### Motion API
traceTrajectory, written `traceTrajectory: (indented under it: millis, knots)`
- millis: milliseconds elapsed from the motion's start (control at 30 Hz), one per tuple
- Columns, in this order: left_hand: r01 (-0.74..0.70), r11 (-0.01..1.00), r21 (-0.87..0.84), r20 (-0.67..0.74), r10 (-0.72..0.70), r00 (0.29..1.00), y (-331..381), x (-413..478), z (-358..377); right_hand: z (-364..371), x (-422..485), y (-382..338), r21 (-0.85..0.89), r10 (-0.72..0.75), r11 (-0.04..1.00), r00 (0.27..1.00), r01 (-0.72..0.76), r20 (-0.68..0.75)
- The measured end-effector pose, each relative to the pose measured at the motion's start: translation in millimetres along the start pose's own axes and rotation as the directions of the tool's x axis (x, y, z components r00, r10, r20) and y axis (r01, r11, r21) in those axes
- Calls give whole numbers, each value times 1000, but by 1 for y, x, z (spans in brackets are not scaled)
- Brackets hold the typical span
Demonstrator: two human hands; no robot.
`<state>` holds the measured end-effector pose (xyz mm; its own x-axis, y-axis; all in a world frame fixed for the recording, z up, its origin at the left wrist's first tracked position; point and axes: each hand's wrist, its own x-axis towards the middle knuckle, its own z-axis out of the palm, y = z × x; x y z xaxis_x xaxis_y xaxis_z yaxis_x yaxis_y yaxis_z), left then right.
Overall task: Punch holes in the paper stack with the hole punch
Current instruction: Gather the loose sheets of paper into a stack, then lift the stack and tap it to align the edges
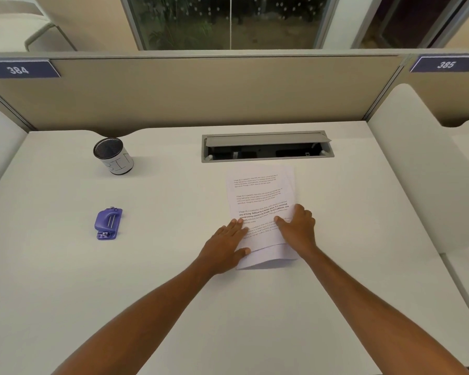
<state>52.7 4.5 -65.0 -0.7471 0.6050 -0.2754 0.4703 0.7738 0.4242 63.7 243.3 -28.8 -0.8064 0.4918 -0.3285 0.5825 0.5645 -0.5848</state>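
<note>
A stack of printed white paper (260, 196) lies on the white desk (173, 266), right of centre, its sheets slightly offset at the near end. My left hand (226, 246) rests flat on the stack's near left edge, thumb on the paper. My right hand (298, 228) lies flat on its near right side, fingers spread. A small purple hole punch (108, 223) sits on the desk far to the left, well apart from both hands.
A black mesh cup with a white label (113, 156) stands at the back left. An open grey cable hatch (267, 146) is set into the desk just beyond the paper. Beige partitions wall the desk at the back and sides.
</note>
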Motion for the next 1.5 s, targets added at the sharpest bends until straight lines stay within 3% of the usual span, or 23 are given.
traceTrajectory:
  millis: [200,433,633,833,1000,1133,1200,1300,1500]
  knots:
    - [21,999,-44,-24,-22,999,2,1,1,-8,11,-7,280,79,955,995,-95,68]
    - [-3,1000,-30,6,4,1000,-2,-2,4,-30,38,-5,358,143,917,983,-176,118]
    - [-27,998,-57,-28,26,999,-2,-5,3,-38,57,-6,330,96,928,967,-173,236]
    - [26,963,-270,-168,-74,983,-4,-11,-5,-39,54,-14,376,-7,922,966,-94,258]
    - [156,843,-515,-237,-315,919,-2,2,-30,-45,48,-17,522,-100,851,960,-55,263]
    - [217,498,-840,-122,-563,818,-2,16,-59,-51,43,-23,599,-174,801,952,-13,253]
    - [183,369,-911,-56,-550,834,-5,22,-72,-55,42,-28,625,-206,781,951,16,233]
    - [49,253,-966,-70,-440,895,-6,28,-91,-61,40,-37,641,-235,766,951,54,201]
    - [-118,446,-887,-336,-451,827,7,33,-126,-73,41,-56,667,-269,734,956,125,117]
